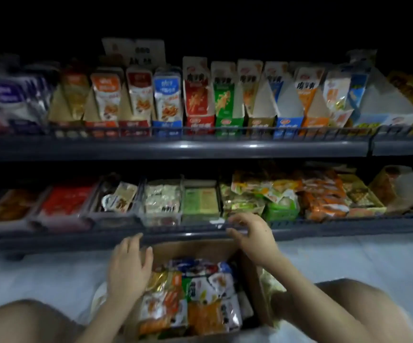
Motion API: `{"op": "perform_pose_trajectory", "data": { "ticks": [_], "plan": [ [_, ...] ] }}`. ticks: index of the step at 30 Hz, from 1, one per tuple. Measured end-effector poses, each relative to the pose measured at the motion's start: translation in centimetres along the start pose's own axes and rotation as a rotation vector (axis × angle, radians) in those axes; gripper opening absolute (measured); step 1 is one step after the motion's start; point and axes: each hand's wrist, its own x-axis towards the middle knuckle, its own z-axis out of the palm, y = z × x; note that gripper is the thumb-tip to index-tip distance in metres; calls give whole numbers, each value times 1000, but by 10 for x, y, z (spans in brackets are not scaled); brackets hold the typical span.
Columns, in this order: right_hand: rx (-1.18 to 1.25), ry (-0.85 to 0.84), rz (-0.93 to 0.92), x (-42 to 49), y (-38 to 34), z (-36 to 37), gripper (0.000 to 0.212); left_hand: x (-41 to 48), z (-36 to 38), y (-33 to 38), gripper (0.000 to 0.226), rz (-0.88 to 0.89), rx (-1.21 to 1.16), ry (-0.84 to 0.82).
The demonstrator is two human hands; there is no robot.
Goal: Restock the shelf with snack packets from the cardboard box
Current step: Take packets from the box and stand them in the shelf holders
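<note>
1. The cardboard box (248,278) stands on the floor (353,263) at 6 o'clock in the view. It is brown and open-topped, and it sits between the person's left knee (15,323) and right knee (344,303).
2. The box is filled to its rim with snack packets (200,295). Their orange, white, green and gold wrappers lie flat and overlap. The print is too blurred to read.
3. The lower shelf (76,240) runs just beyond the box's far wall, at 12 o'clock from it. Its trays hold rows of red, white, green and orange packets. The upper shelf (175,147) above carries upright display cartons.
4. Pale floor lies open at 3 and 9 o'clock of the box. The knees flank its near corners at 4 and 8 o'clock. The gap between the far wall and the lower shelf's front rail is narrow.
5. The left hand (128,266) lies palm down over the box's 9 o'clock rim, at the edge of the packets. Its fingers (136,241) are straight, spread and released.
6. The right hand (252,236) is raised above the box's 1 o'clock corner, just before the shelf rail. Its fingers (240,219) are loosely curled and blurred, and nothing shows between them.
</note>
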Motion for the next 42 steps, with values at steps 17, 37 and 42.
{"op": "perform_pose_trajectory", "data": {
  "ticks": [17,37,42],
  "plan": [
    [-259,-555,554,-78,114,206,34,-64,134,-110,57,-255,-6,-258],
    [297,-121,748,-84,140,169,15,-65,134,-104,71,-228,69,-270],
    [822,-235,714,-65,88,144,15,-51,105,-61,61,68,21,-220]
  ]
}}
